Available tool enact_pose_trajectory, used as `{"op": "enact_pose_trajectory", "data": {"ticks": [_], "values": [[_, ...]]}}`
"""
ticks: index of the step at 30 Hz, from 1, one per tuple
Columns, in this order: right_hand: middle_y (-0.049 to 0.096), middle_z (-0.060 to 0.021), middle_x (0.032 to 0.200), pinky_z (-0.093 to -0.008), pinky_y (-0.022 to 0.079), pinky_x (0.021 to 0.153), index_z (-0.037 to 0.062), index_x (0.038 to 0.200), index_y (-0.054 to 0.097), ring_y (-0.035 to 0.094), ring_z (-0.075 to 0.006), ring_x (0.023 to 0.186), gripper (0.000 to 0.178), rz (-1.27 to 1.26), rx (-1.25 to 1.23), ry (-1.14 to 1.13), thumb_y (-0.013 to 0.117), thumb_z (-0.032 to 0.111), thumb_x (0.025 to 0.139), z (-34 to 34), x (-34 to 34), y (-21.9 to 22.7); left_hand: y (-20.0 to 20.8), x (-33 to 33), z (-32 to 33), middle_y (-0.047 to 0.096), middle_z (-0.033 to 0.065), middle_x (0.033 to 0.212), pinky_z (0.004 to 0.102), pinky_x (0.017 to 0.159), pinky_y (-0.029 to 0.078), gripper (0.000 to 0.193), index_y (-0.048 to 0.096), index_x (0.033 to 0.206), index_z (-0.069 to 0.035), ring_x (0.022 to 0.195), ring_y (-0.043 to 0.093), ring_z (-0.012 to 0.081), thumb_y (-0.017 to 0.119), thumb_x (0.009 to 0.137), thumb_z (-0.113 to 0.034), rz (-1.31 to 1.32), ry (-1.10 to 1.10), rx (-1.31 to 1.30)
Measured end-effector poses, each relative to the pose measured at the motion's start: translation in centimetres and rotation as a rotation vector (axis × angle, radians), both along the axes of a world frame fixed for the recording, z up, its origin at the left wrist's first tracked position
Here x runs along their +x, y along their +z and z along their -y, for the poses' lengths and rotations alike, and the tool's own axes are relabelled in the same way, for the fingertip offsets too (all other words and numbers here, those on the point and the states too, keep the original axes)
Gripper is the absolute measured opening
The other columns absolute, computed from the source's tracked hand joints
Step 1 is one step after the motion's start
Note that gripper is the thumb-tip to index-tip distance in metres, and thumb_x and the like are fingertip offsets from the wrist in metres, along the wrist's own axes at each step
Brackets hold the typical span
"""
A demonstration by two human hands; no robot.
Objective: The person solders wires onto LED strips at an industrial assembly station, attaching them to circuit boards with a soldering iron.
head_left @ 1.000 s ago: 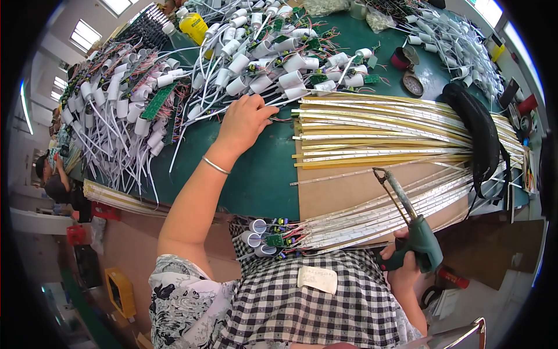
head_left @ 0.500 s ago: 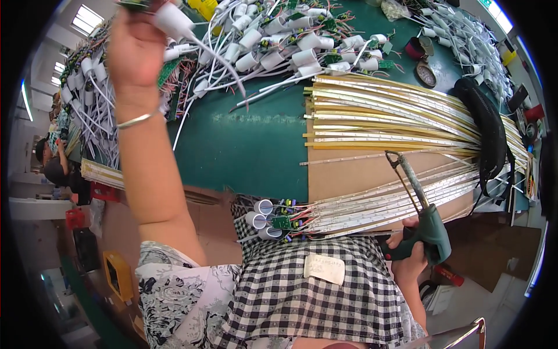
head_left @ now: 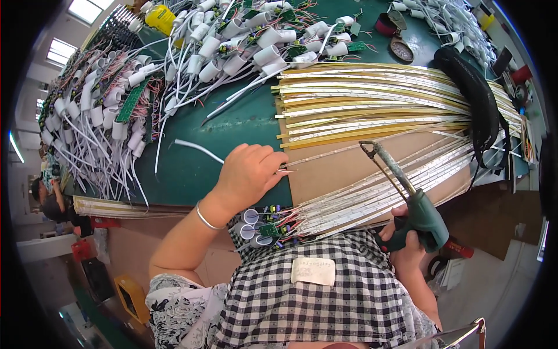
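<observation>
My left hand (head_left: 247, 174) is closed at the left end of a single LED strip (head_left: 343, 152). A white cable (head_left: 197, 148) comes out of the hand on its left, and thin wires (head_left: 286, 170) stick out by the fingertips. The cap and circuit board on that cable are hidden in the palm. My right hand (head_left: 404, 244) grips a dark green soldering gun (head_left: 427, 218), its tip pointing up and left over the brown board (head_left: 319, 180). Below the gun tip, finished-looking LED strips (head_left: 360, 206) are wired to white caps and a green circuit board (head_left: 270, 230) near my apron.
A bundle of yellow-backed LED strips (head_left: 372, 104) lies under a black weight-like pouch (head_left: 482, 110). White caps with cables and boards pile up at the back (head_left: 232, 46) and left (head_left: 104, 110). A yellow bottle (head_left: 160, 18) and a small round tin (head_left: 401, 49) stand beyond.
My left hand has come down from the far left pile to the single strip, bringing a white cap with a cable and board. The right hand still holds the soldering gun, barely shifted.
</observation>
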State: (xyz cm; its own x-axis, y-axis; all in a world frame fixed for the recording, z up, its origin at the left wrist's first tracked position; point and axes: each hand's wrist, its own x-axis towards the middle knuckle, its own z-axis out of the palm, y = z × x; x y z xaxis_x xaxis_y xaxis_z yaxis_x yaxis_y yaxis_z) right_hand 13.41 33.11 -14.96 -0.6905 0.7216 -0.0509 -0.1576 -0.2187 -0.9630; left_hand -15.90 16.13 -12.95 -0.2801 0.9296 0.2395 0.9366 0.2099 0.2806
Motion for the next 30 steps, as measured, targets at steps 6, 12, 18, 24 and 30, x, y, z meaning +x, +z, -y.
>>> {"op": "enact_pose_trajectory", "data": {"ticks": [6, 12, 18, 24, 30], "values": [[0.057, -0.0113, 0.11, -0.0325, 0.053, 0.068, -0.0062, 0.122, 0.048, 0.059, -0.0157, 0.07, 0.061, 0.013, -0.02, 0.038, 0.061, 0.042, 0.087, 0.1, 0.2, 0.0, 0.1, 0.0, -0.3, 0.056, 0.0021, 0.075, 0.0352, 0.066, 0.039, 0.013, 0.062, 0.082, -0.011, 0.072, 0.054, 0.023, 0.072, 0.075, -0.016, 0.075, -0.008, -0.057], [0.057, -0.0154, 0.111, -0.0343, 0.052, 0.063, -0.0068, 0.123, 0.045, 0.059, -0.0182, 0.064, 0.062, 0.006, -0.024, 0.034, 0.064, 0.04, 0.087, 0.1, 0.1, 0.0, 0.5, 0.6, -0.1, 0.06, 0.0031, 0.075, 0.0348, 0.07, 0.041, 0.007, 0.061, 0.08, -0.01, 0.072, 0.057, 0.024, 0.065, 0.079, -0.016, 0.373, -0.02, -0.139], [0.057, -0.0152, 0.111, -0.0404, 0.053, 0.072, -0.0026, 0.128, 0.043, 0.059, -0.0205, 0.063, 0.064, -0.064, -0.111, 0.108, 0.062, 0.042, 0.087, -0.4, -1.3, 0.9, 1.3, 1.7, -0.8, 0.064, 0.0084, 0.078, 0.04, 0.071, 0.043, 0.016, 0.063, 0.081, -0.007, 0.076, 0.061, 0.0275, 0.058, 0.082, -0.022, 0.441, 0.061, -0.361], [0.055, -0.0177, 0.115, -0.0417, 0.052, 0.085, 0.0001, 0.132, 0.04, 0.063, -0.0255, 0.069, 0.063, -0.309, -0.486, 0.285, 0.064, 0.035, 0.085, -0.5, -9.2, 1.6, 0.3, 2.4, -0.5, 0.062, 0.0068, 0.078, 0.0399, 0.069, 0.04, 0.013, 0.061, 0.082, -0.008, 0.078, 0.06, 0.0271, 0.06, 0.081, -0.021, 0.275, 0.075, -0.327], [0.054, -0.0145, 0.117, -0.0538, 0.036, 0.105, 0.0035, 0.136, 0.037, 0.061, -0.0204, 0.072, 0.062, -0.2, -0.395, 0.335, 0.059, 0.037, 0.088, 0.7, -12.5, 0.7, 0.7, 2.7, -0.3, 0.061, 0.0059, 0.08, 0.038, 0.068, 0.041, 0.01, 0.06, 0.083, -0.009, 0.077, 0.06, 0.0258, 0.063, 0.079, -0.018, 0.227, 0.078, -0.291]]}}
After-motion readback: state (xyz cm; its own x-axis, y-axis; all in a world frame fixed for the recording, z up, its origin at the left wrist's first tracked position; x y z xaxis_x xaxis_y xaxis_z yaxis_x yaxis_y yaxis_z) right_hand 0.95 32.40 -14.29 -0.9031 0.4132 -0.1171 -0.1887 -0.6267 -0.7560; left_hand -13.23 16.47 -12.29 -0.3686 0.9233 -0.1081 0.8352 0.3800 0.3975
